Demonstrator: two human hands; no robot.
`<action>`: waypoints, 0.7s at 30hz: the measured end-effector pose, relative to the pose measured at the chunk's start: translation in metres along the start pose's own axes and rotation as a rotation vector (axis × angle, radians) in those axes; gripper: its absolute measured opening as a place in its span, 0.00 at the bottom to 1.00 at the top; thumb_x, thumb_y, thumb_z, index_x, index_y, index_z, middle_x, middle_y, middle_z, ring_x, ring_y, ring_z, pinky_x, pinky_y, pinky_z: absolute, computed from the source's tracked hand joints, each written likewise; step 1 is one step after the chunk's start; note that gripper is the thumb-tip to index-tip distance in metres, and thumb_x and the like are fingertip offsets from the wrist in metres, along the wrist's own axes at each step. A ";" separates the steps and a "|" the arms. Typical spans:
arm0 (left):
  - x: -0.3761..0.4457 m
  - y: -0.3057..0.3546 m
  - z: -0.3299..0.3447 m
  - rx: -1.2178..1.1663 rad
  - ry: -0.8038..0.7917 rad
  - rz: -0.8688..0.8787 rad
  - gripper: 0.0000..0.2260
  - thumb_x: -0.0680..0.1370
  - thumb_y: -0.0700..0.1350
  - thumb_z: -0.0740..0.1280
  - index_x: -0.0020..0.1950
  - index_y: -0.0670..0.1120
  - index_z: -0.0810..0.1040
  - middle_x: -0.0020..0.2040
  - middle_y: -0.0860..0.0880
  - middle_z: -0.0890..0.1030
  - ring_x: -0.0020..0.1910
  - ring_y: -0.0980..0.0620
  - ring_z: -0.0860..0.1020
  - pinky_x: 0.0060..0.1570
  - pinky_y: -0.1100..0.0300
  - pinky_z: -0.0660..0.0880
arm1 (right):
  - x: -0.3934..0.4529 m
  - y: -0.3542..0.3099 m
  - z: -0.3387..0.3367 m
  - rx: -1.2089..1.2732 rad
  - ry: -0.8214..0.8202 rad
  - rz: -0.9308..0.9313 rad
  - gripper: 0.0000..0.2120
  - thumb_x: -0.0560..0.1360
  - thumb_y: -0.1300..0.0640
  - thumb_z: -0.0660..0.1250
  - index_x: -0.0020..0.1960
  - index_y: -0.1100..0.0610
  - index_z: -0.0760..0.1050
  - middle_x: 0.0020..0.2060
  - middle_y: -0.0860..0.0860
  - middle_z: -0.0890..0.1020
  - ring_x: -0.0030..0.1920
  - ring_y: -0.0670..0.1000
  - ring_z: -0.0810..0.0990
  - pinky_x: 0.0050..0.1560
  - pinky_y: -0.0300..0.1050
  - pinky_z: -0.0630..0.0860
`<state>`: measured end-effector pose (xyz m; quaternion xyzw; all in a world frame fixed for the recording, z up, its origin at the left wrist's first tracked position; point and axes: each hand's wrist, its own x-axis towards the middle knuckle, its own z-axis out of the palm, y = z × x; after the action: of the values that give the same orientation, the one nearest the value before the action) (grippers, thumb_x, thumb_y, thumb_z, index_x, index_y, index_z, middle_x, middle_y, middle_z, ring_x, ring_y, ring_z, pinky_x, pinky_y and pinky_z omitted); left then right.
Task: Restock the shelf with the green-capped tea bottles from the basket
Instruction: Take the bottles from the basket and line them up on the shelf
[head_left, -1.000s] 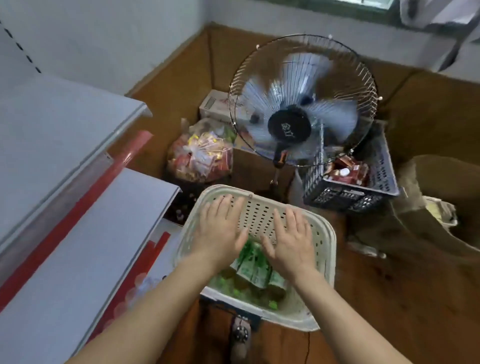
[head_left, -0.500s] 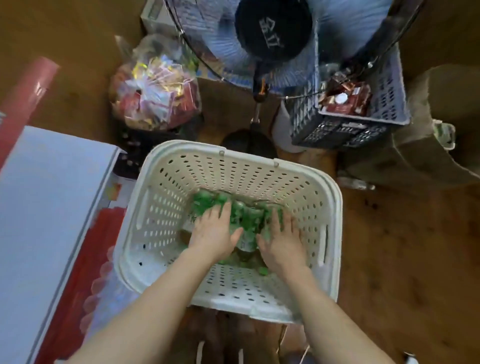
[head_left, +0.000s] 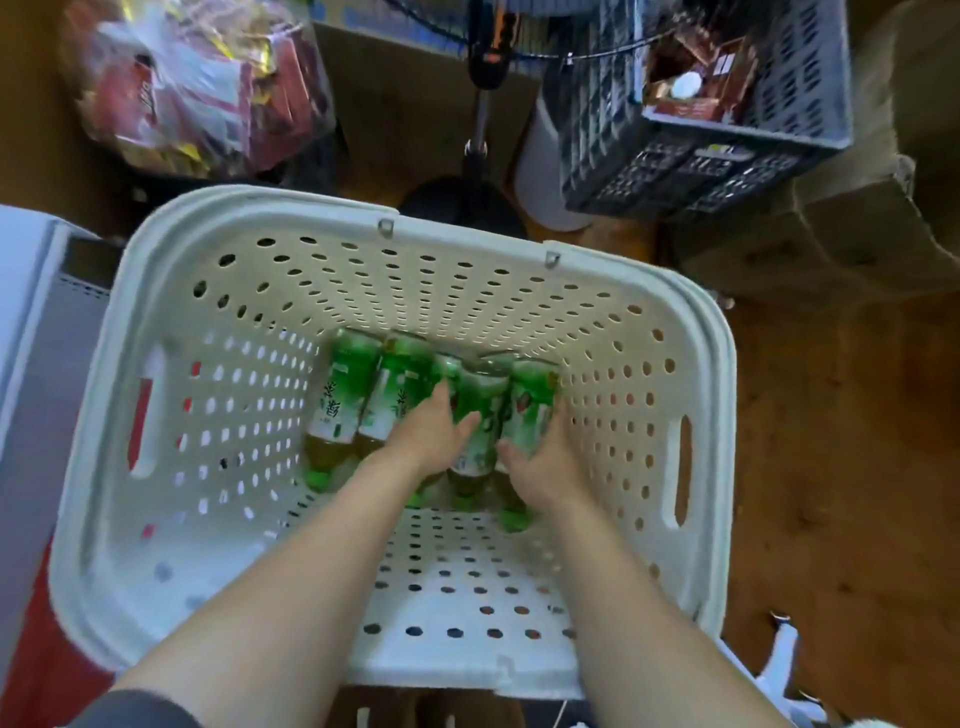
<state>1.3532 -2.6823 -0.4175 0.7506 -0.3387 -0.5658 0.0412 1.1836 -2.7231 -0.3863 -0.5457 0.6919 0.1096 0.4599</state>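
Several green-capped tea bottles (head_left: 343, 395) with green labels lie side by side on the bottom of a white perforated basket (head_left: 260, 208). Both my arms reach down into it. My left hand (head_left: 423, 434) lies over a middle bottle, its fingers curled over the label and its thumb against the neighbouring bottle (head_left: 478, 410). My right hand (head_left: 545, 460) grips the rightmost bottle (head_left: 527, 405), thumb on one side and fingers on the other. The white and grey shelf (head_left: 31, 322) shows at the left edge.
Behind the basket stand a fan's pole and base (head_left: 480, 140), a clear bag of snack packets (head_left: 197, 88) and a dark crate (head_left: 727, 135) holding brown packets. A cardboard box (head_left: 831, 239) sits at the right on the wooden floor (head_left: 857, 467).
The view has dropped closer over the basket. Both hands have gone from hovering above the rim down to the bottom, and now they close round bottles.
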 end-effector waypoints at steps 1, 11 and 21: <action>0.005 0.000 0.004 0.009 -0.029 -0.017 0.38 0.86 0.62 0.60 0.88 0.46 0.47 0.85 0.41 0.63 0.82 0.39 0.66 0.78 0.43 0.67 | 0.002 0.002 0.000 0.015 0.002 0.008 0.44 0.81 0.51 0.74 0.87 0.44 0.50 0.79 0.51 0.75 0.79 0.59 0.73 0.80 0.66 0.69; 0.044 0.005 0.024 0.063 0.046 -0.102 0.33 0.80 0.64 0.70 0.71 0.38 0.74 0.64 0.40 0.80 0.59 0.41 0.81 0.57 0.48 0.81 | 0.027 0.007 0.010 0.059 -0.087 0.067 0.49 0.79 0.52 0.76 0.89 0.44 0.48 0.75 0.50 0.79 0.74 0.58 0.78 0.76 0.63 0.75; 0.037 0.000 0.029 0.013 0.183 -0.054 0.38 0.72 0.69 0.75 0.72 0.45 0.72 0.64 0.43 0.80 0.64 0.40 0.80 0.61 0.42 0.80 | 0.019 -0.011 0.005 -0.032 -0.059 0.086 0.59 0.75 0.50 0.78 0.89 0.43 0.38 0.73 0.51 0.79 0.72 0.61 0.78 0.73 0.59 0.76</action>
<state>1.3325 -2.6932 -0.4588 0.8083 -0.3167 -0.4935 0.0518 1.1957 -2.7361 -0.3993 -0.5191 0.6990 0.1563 0.4663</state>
